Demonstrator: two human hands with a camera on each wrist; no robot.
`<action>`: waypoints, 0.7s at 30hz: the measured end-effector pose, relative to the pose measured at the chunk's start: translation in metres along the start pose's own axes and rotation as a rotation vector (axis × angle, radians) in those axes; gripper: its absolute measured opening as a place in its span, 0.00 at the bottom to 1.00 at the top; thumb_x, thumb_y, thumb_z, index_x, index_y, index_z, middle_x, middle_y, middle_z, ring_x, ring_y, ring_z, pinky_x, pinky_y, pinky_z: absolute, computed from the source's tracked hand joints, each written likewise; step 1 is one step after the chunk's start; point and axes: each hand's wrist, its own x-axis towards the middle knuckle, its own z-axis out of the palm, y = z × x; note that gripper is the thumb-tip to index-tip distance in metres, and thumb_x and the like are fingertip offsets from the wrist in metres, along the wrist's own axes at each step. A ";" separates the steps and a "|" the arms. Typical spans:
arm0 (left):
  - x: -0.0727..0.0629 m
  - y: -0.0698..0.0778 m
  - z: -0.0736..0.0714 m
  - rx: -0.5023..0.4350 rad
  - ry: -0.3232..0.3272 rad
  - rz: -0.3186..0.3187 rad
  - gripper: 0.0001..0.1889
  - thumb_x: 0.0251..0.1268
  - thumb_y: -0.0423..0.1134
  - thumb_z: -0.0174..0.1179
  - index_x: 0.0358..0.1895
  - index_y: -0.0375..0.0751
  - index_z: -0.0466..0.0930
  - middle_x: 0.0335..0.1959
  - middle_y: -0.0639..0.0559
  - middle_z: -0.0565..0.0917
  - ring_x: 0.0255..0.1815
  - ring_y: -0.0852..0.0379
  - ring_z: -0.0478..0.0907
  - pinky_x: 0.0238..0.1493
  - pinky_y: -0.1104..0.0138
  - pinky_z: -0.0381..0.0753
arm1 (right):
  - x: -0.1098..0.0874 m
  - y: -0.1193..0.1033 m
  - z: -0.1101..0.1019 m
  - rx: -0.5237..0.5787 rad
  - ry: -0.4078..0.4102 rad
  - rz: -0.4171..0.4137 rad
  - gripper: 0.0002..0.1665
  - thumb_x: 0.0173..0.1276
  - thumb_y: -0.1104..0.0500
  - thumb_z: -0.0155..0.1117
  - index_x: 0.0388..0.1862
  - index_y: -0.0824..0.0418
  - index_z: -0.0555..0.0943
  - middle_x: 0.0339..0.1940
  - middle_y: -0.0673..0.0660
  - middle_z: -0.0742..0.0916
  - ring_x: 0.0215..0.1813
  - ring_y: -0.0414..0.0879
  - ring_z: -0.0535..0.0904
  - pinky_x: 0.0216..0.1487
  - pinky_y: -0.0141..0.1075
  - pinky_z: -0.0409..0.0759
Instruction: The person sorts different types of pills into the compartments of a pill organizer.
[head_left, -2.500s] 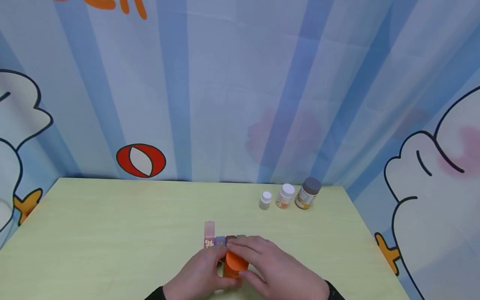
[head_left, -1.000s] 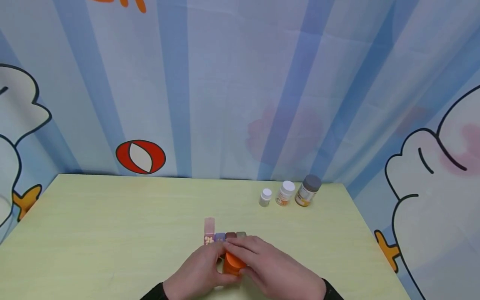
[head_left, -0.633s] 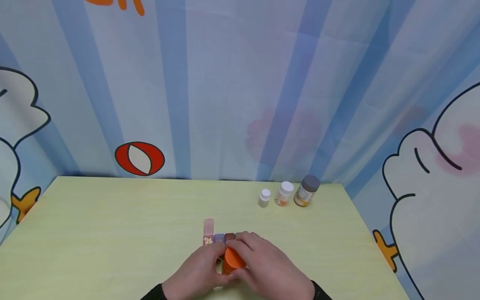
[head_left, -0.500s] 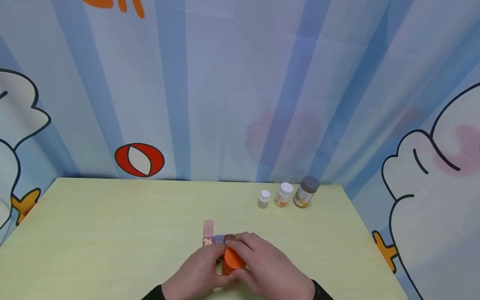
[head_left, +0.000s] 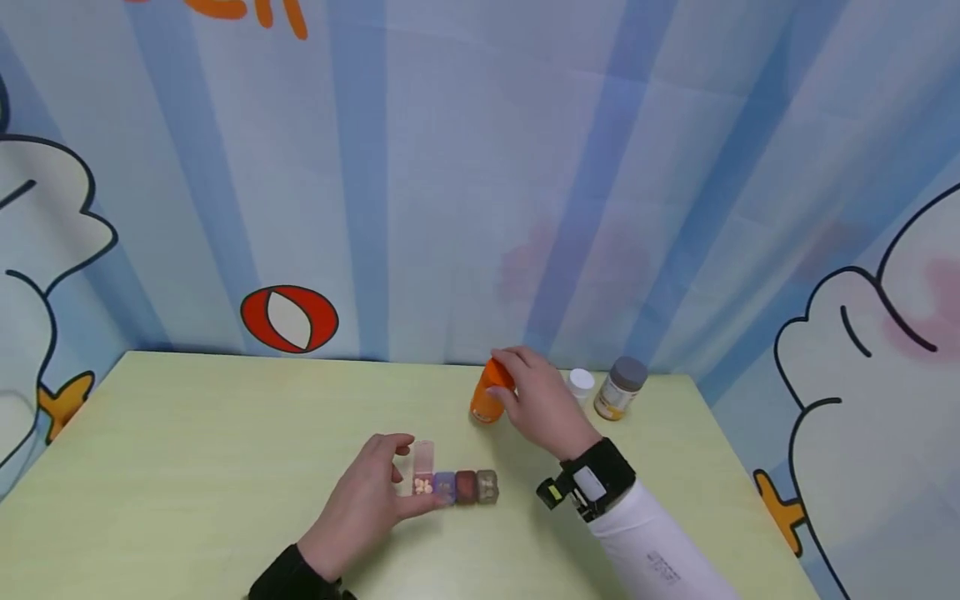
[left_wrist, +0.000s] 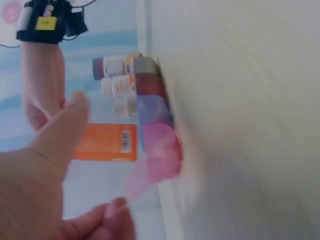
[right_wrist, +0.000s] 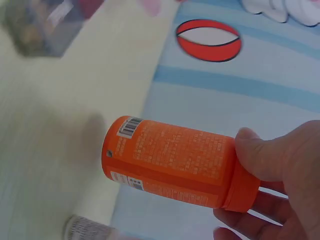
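Note:
My right hand point(head_left: 551, 408) grips an orange pill bottle point(head_left: 486, 402) by its cap, near the table's back edge. In the right wrist view, the thumb and fingers pinch the cap and the printed label point(right_wrist: 175, 155) faces the camera. My left hand point(head_left: 363, 496) is beside a row of small coloured pill box compartments point(head_left: 466, 487), thumb and fingers spread on either side of the pink end. That pink compartment has its lid point(head_left: 423, 456) raised and pale pills inside. The purple, dark red and grey compartments have their lids down.
Back right, a white-capped bottle point(head_left: 581, 384) and a larger grey-capped bottle point(head_left: 621, 388) stand on the table point(head_left: 225, 467). A smaller white bottle point(left_wrist: 125, 107) shows in the left wrist view, hidden by my right hand from above. A printed blue curtain point(head_left: 450, 167) hangs behind.
The orange bottle has gone from between both hands at the front to the back of the table in my right hand. My left hand has let go of it and moved left, uncovering the pill box.

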 end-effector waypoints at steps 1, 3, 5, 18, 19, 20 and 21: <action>0.001 -0.002 0.001 0.015 -0.017 -0.007 0.46 0.35 0.61 0.77 0.62 0.43 0.71 0.49 0.52 0.76 0.37 0.59 0.72 0.32 0.71 0.73 | 0.003 0.004 0.005 -0.012 -0.008 0.008 0.31 0.68 0.50 0.64 0.67 0.59 0.72 0.60 0.56 0.78 0.57 0.50 0.77 0.56 0.43 0.79; 0.002 -0.006 0.003 0.040 -0.051 -0.015 0.45 0.37 0.59 0.77 0.60 0.40 0.72 0.46 0.52 0.76 0.36 0.60 0.71 0.33 0.70 0.73 | 0.006 0.010 0.013 -0.032 -0.021 0.021 0.31 0.68 0.50 0.64 0.67 0.58 0.72 0.60 0.56 0.78 0.58 0.51 0.77 0.58 0.45 0.78; 0.002 -0.009 0.005 0.050 -0.086 -0.013 0.42 0.38 0.57 0.78 0.58 0.39 0.74 0.42 0.52 0.75 0.34 0.59 0.70 0.33 0.68 0.71 | 0.007 0.013 0.019 -0.048 -0.012 0.030 0.31 0.68 0.50 0.64 0.67 0.58 0.72 0.61 0.56 0.78 0.59 0.52 0.76 0.59 0.47 0.76; 0.000 -0.015 0.006 0.047 -0.101 0.026 0.22 0.48 0.47 0.75 0.44 0.41 0.79 0.32 0.54 0.75 0.31 0.60 0.69 0.30 0.68 0.68 | -0.027 -0.036 0.051 0.125 -0.238 -0.048 0.28 0.73 0.48 0.56 0.67 0.59 0.72 0.57 0.54 0.81 0.59 0.48 0.73 0.60 0.41 0.74; 0.001 -0.015 0.006 0.046 -0.105 0.022 0.22 0.48 0.47 0.74 0.43 0.41 0.79 0.32 0.54 0.75 0.31 0.60 0.69 0.30 0.68 0.68 | -0.030 -0.038 0.055 0.145 -0.293 -0.046 0.28 0.74 0.48 0.55 0.68 0.59 0.70 0.59 0.55 0.81 0.62 0.49 0.73 0.63 0.42 0.72; 0.001 -0.014 0.006 0.048 -0.106 0.022 0.21 0.49 0.47 0.74 0.43 0.41 0.79 0.32 0.54 0.75 0.31 0.60 0.69 0.30 0.68 0.68 | -0.032 -0.040 0.058 0.167 -0.335 -0.054 0.28 0.75 0.49 0.53 0.69 0.59 0.70 0.60 0.55 0.80 0.63 0.49 0.73 0.64 0.43 0.72; 0.001 -0.014 0.006 0.048 -0.108 0.021 0.21 0.49 0.48 0.74 0.43 0.41 0.79 0.32 0.54 0.75 0.31 0.60 0.69 0.31 0.68 0.68 | -0.034 -0.041 0.061 0.190 -0.363 -0.057 0.28 0.76 0.49 0.52 0.70 0.58 0.69 0.61 0.53 0.81 0.63 0.47 0.73 0.64 0.42 0.72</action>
